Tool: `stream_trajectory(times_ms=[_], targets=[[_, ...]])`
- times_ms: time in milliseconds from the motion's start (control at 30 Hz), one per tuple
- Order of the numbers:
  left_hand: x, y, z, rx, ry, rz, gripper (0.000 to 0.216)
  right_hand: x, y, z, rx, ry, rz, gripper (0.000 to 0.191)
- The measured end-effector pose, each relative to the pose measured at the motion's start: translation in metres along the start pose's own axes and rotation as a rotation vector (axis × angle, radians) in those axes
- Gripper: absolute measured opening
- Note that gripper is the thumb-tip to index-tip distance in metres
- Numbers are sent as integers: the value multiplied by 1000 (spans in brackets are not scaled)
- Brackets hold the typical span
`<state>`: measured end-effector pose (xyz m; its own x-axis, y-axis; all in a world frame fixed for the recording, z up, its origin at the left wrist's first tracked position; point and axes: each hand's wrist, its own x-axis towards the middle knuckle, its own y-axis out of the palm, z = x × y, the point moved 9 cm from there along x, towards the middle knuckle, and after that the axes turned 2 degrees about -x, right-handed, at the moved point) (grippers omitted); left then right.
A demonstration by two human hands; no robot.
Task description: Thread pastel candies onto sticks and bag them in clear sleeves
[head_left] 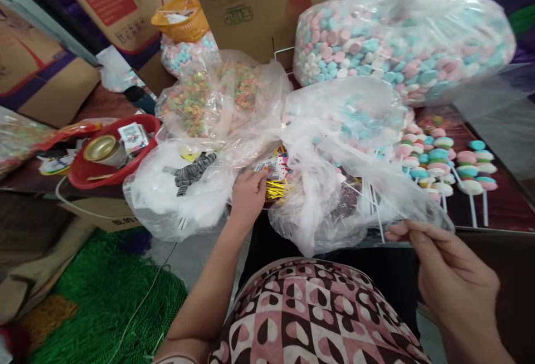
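My left hand point(249, 190) is at the table's front edge, fingers curled down against a small printed card or packet point(272, 168); its fingertips are partly hidden. Just beside that hand lie gold twist ties point(275, 190). My right hand point(453, 277) is off to the right with thumb and fingers pinched together, in front of the edge of a clear plastic bag point(317, 208). Whatever is in the pinch is too fine to make out. Thin white sticks point(378, 213) stand out of this bag. Marshmallow skewers point(438, 158) in pink, blue and white are beyond my right hand.
Behind are a large bag of marshmallows point(359, 46) and a bag of colourful candies point(209, 91). A white bag point(167, 208) with striped dark material lies left of my left hand. Farther left is a red basin point(83, 177) with a metal bowl. Cardboard boxes point(259, 13) line the back.
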<state>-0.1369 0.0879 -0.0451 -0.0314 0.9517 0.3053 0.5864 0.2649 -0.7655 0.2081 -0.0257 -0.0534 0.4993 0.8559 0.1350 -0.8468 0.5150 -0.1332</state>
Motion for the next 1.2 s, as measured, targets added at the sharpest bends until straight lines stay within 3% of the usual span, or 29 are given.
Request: stream_trajectory(times_ms=[133, 267, 367, 567, 800, 933, 1033, 1200], targets=[[12, 22, -2, 165, 42, 120, 29, -15, 45, -3, -41, -17, 259, 12], [31, 46, -1, 326, 5, 257, 26, -28, 65, -6, -75, -20, 425, 14], [41, 54, 7, 356, -57, 292, 24, -31, 62, -12, -67, 22, 409, 15], [50, 56, 22, 288, -104, 239, 17, -33, 60, -25, 10, 126, 361, 13], [52, 41, 24, 125, -107, 101, 27, -35, 62, -32, 6, 161, 402, 18], [36, 19, -1, -77, -18, 22, 24, -29, 77, -22, -23, 188, 466, 24], [19, -3, -30, -466, 36, -68, 25, -18, 96, -2, 18, 174, 523, 31], [-4, 5, -84, -671, 95, 108, 28, 1, 120, 30, 157, 111, 531, 56]])
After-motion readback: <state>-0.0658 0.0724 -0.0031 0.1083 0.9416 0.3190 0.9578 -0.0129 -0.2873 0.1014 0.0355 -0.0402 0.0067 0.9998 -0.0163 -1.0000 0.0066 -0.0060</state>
